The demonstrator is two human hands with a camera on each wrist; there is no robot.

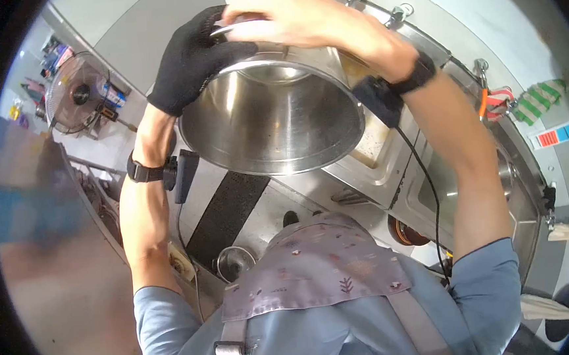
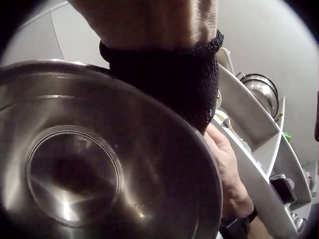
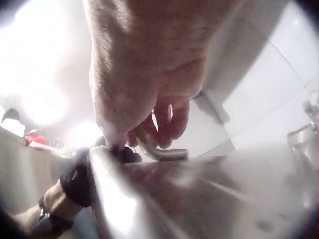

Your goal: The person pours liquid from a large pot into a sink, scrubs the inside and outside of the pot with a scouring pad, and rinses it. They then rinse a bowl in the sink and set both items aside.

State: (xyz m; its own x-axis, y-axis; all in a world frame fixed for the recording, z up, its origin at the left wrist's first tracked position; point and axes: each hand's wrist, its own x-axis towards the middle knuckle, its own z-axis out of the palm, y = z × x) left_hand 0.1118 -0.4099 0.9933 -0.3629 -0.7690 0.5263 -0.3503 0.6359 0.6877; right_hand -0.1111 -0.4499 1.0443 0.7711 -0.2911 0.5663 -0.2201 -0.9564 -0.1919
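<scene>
A big stainless steel pot (image 1: 274, 129) hangs tilted before me in the head view, its wide mouth turned toward my body. My left hand (image 1: 194, 62), in a black glove, grips it at the upper left of the rim. The bare right hand (image 1: 279, 13) reaches over the top to meet the left. In the right wrist view its fingers curl round a bent metal handle (image 3: 167, 153) on the pot's outer wall. The left wrist view looks into the pot's shiny interior (image 2: 159, 164), beside the black glove (image 2: 164, 82); the gloved fingertips are hidden there.
A steel stove counter (image 1: 376, 164) with taps (image 1: 398, 15) along the wall lies to the right. At the left stands a fan (image 1: 80, 93). A small metal pan (image 1: 235, 263) is low by the floor. Wall shelves (image 2: 254, 134) hold pots, and a striped cloth (image 1: 540, 101) hangs right.
</scene>
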